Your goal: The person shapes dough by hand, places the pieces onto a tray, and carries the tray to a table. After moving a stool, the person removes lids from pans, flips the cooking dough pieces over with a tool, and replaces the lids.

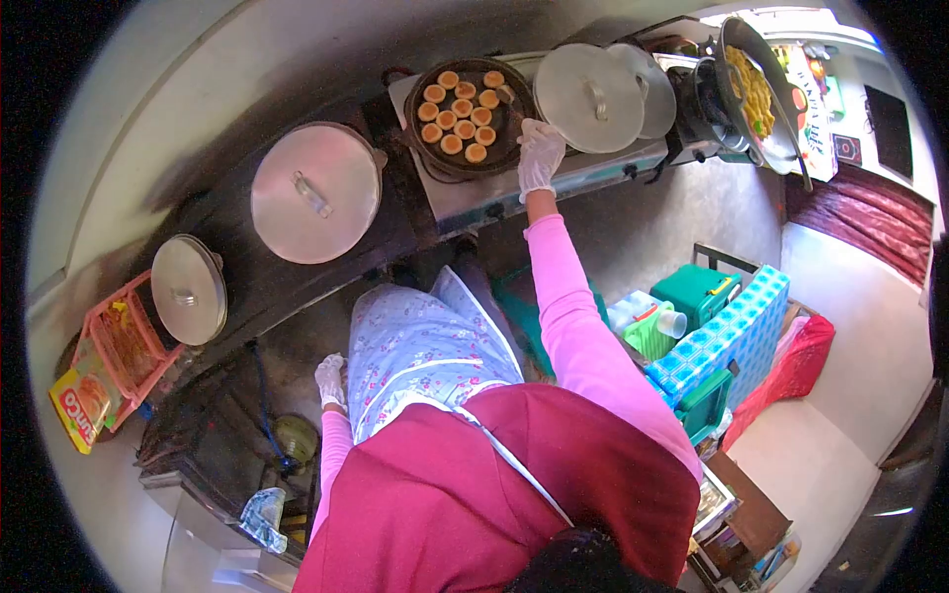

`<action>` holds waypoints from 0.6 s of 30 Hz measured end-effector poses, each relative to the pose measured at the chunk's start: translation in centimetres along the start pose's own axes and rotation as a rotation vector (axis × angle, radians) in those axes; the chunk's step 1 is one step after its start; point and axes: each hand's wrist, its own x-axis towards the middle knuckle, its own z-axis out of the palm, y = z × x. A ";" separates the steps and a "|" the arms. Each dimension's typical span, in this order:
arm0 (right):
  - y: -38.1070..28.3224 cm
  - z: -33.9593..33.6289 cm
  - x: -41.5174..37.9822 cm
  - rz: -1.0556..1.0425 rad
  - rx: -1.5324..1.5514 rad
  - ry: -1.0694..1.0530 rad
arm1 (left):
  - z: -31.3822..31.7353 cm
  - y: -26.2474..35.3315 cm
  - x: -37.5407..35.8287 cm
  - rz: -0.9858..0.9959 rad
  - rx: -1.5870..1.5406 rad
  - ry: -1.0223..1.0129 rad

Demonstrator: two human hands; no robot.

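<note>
My right hand (pixel 542 156), in a clear plastic glove, is at the right edge of a dark round pan (pixel 415 121) on the stove. Its fingers are closed on the handle of what looks like a small spatula (pixel 505 95), whose end reaches over the pan. Several small round cakes (pixel 465 107) lie spread in the pan, their tops golden brown with pale sides. My left hand (pixel 331 381), gloved too, hangs low beside the flowered apron (pixel 425 336). Its fingers are loosely bent, and I see nothing in them.
Metal lids (pixel 590 97) rest right of the pan. A large lidded pot (pixel 316 193) and a smaller lid (pixel 188 290) stand left, near a pink basket (pixel 127 346). At far right is a wok (pixel 741 40) with yellow food. Behind me are a green box (pixel 697 291) and a blue checked cloth (pixel 722 336).
</note>
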 end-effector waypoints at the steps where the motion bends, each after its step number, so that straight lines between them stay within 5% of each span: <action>1: 0.8 -0.1 0.4 -0.054 -0.120 0.005 | 0.0 0.5 -0.1 -0.014 -0.011 0.010; 6: -0.3 -1.1 -0.3 -0.064 -0.395 0.006 | -0.2 -0.9 0.7 -0.043 -0.067 0.026; 12: -3.9 -0.3 -0.4 -0.054 0.017 0.126 | -0.3 -0.8 0.3 0.057 0.038 0.029; 14: -4.0 -0.5 -0.1 -0.151 -0.195 0.107 | -0.6 -2.4 1.4 0.129 0.049 0.006; 18: -0.5 -0.6 2.0 -0.267 -0.516 0.090 | -0.8 -0.8 0.8 -0.061 -0.035 -0.025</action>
